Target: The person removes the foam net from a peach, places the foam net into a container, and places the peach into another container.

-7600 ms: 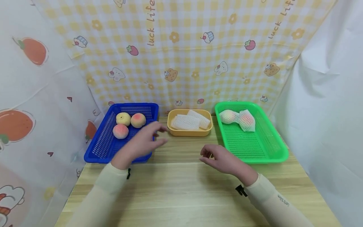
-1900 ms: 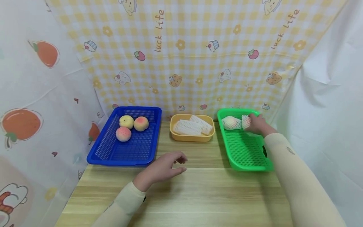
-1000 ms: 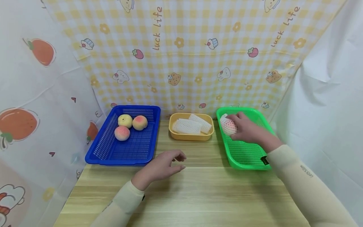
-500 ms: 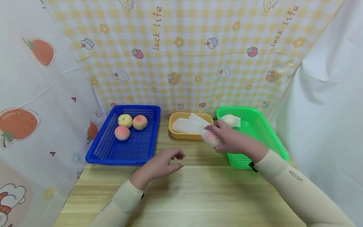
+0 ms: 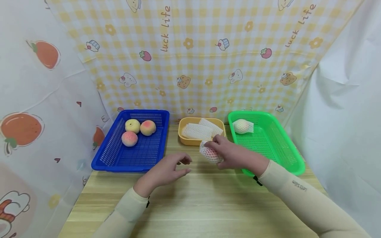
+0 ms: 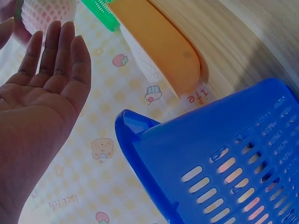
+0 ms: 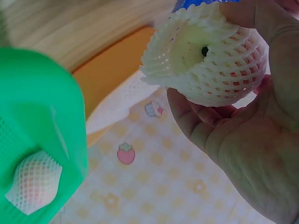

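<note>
My right hand holds a peach in a white foam net between thumb and fingers, above the table in front of the yellow tray. In the right wrist view, the net's open end shows the peach's pale top with a dark stem spot. My left hand hovers left of it with relaxed fingers and nothing in them. Seen from the left wrist, that hand's palm is bare, its fingertips toward the netted peach. Another netted peach lies in the green basket.
The blue basket at the left contains three bare peaches. Flat white foam nets lie in the yellow tray at the back middle. A checked cloth hangs behind the wooden table.
My right hand has taken one netted peach from the green basket and carried it left to the middle. The left hand, earlier beside the blue basket, has come nearer the table's middle.
</note>
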A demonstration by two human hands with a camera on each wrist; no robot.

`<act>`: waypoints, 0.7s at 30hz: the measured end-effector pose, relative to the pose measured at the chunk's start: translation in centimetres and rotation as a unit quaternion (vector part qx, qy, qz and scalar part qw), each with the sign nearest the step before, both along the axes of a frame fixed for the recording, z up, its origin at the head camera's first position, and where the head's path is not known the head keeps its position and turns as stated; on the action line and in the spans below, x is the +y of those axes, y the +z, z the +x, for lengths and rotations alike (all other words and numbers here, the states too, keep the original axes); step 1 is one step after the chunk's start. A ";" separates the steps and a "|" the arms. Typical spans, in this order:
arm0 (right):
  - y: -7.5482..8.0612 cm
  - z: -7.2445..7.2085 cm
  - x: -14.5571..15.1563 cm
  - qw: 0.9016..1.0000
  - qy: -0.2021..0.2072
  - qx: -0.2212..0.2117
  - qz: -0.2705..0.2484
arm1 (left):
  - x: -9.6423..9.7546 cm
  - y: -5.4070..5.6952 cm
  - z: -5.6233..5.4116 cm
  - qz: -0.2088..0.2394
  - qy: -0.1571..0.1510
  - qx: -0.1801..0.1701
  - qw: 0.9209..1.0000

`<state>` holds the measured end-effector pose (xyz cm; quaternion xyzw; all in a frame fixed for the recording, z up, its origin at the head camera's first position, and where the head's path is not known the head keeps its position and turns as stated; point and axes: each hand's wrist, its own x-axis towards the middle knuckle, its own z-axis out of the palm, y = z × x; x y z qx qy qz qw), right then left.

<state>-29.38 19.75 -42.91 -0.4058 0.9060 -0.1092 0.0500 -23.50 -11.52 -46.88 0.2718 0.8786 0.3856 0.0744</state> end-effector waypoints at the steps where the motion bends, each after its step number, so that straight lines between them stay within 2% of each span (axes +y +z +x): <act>1: -0.2 0.1 -0.2 1.000 0.004 -0.002 -0.001 | 0.0 0.0 0.0 -0.001 0.000 0.003 1.000; 6: -1.8 0.3 -1.2 1.000 0.024 0.000 0.004 | -0.3 0.2 0.0 -0.004 0.002 0.012 1.000; 11: -4.1 0.7 -2.4 0.999 0.048 0.007 0.011 | -0.6 0.2 -0.1 0.003 -0.001 0.018 1.000; 15: -5.5 0.7 -3.0 0.999 0.049 0.014 0.010 | -0.5 0.2 -0.3 0.003 -0.005 0.019 1.000; 21: -6.7 0.7 -3.8 0.999 0.040 0.010 0.021 | -0.6 0.0 -0.3 0.005 0.000 0.018 1.000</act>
